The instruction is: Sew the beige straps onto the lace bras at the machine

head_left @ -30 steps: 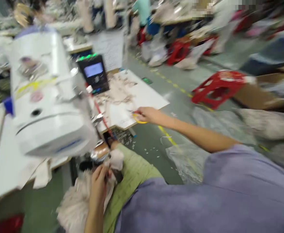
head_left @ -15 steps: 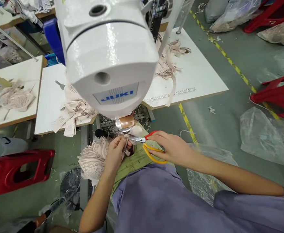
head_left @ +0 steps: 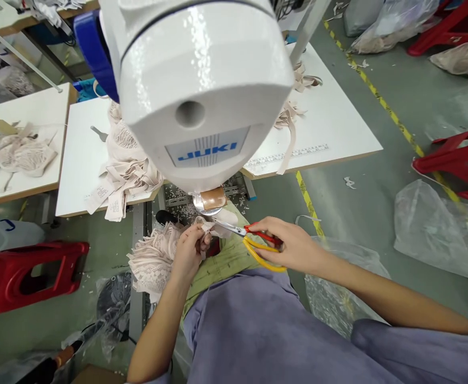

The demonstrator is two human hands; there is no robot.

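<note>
My left hand (head_left: 189, 249) pinches a pale pink lace garment (head_left: 154, 261) just under the head of a white JUKI sewing machine (head_left: 202, 90). My right hand (head_left: 293, 245) grips scissors (head_left: 253, 242) with red and yellow handles. The blades point left and meet the fabric at my left fingertips. Both hands hover over my lap, which is covered by a green cloth (head_left: 222, 261).
A white table (head_left: 338, 128) behind the machine carries pink fabric strips (head_left: 290, 117). Another table (head_left: 78, 160) at left holds a heap of lace pieces (head_left: 126, 170). Red plastic stools (head_left: 22, 277) (head_left: 458, 160) stand on the floor. Clear plastic bags (head_left: 437, 229) lie at right.
My right hand came back from the far table with the scissors and brought them to the fabric in my left hand. The view swung down onto the machine and my lap.
</note>
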